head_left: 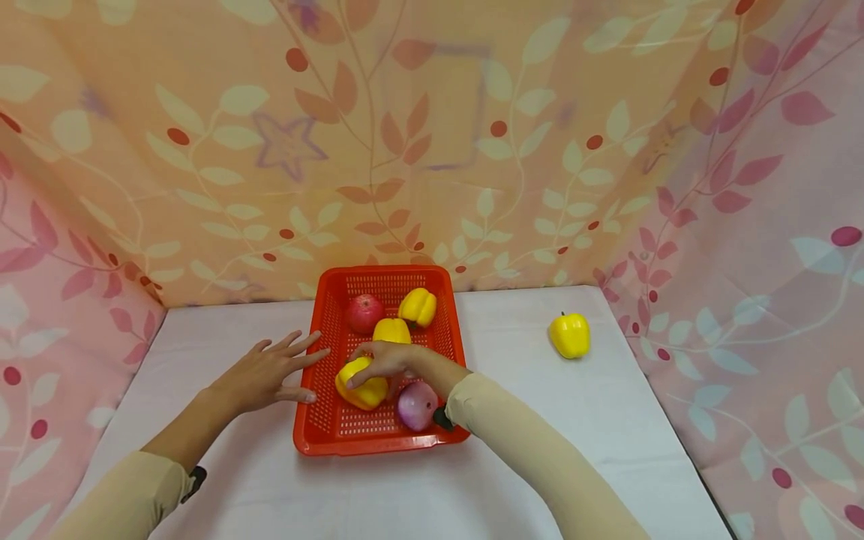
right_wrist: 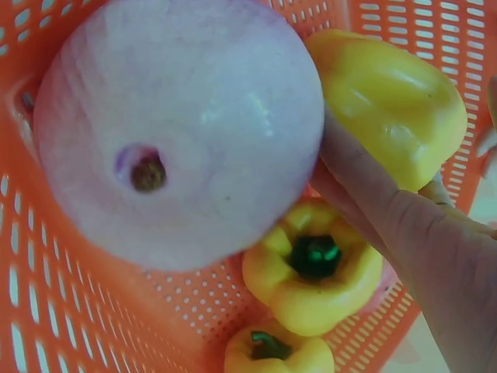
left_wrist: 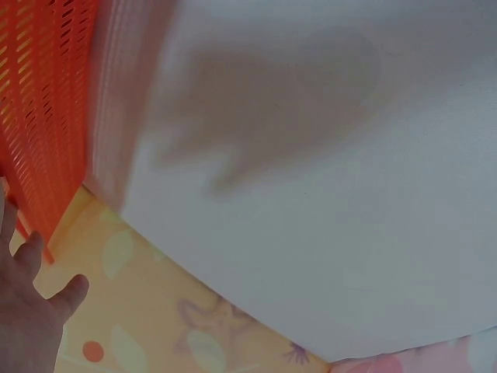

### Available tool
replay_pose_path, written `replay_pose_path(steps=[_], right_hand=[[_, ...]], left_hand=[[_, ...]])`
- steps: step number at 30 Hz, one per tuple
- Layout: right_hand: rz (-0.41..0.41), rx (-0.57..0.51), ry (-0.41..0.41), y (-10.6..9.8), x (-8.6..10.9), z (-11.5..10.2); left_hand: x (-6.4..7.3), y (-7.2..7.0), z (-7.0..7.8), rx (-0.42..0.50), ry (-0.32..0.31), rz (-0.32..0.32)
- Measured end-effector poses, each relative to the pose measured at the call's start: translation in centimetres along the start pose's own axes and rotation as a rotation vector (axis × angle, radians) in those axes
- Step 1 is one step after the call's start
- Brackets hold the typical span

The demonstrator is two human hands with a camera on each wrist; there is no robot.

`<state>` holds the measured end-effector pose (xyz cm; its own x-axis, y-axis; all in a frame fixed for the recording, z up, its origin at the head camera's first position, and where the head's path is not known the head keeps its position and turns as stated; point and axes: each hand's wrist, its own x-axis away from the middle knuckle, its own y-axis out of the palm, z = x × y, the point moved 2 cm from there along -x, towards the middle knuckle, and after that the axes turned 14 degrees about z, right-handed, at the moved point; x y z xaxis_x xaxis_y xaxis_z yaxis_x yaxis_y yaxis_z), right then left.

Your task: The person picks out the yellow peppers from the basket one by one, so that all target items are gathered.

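A red plastic basket (head_left: 322, 442) holds several yellow bell peppers, a purple onion (head_left: 416, 406) and a round dark-pink fruit (head_left: 365, 313). My right hand (head_left: 388, 358) reaches inside and grips the yellow bell pepper (head_left: 367, 391) at the front left, thumb on one side and fingers on the other. In the right wrist view those fingers (right_wrist: 361, 175) lie between this pepper (right_wrist: 388, 105) and the onion (right_wrist: 186, 132). My left hand (head_left: 266, 373) is spread at the basket's left rim, fingertips over the edge, holding nothing; whether it touches the rim I cannot tell.
Two other yellow bell peppers, one in the middle (head_left: 392, 330) and one at the back right (head_left: 418, 307), lie in the basket. Another yellow bell pepper (head_left: 570, 335) stands alone on the white table (head_left: 540, 427) at the right. Patterned cloth (head_left: 432, 150) encloses the table's back and sides.
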<state>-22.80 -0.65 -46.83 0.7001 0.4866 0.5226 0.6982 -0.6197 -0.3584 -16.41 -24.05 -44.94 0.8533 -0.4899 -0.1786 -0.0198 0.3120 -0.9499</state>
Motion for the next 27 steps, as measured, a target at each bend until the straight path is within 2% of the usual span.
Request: replay_pose_path(steps=[9, 17, 23, 27], right_hand=[[0.02, -0.113, -0.029, -2.1, 1.6, -1.5], [0.073, -0.167, -0.081, -6.1, 3.3, -2.5], [0.123, -0.18, -0.111, -8.9, 4.3, -2.3], [0.154, -0.17, -0.109, -10.5, 5.0, -1.7]], left_hand=[[0.1, -0.1, 0.0, 0.0, 0.003, 0.0], [0.2, -0.2, 0.1, 0.003, 0.005, 0.008], [0.2, -0.2, 0.2, 0.007, 0.015, 0.029], [0.2, 0.0, 0.1, 0.004, 0.015, 0.019]])
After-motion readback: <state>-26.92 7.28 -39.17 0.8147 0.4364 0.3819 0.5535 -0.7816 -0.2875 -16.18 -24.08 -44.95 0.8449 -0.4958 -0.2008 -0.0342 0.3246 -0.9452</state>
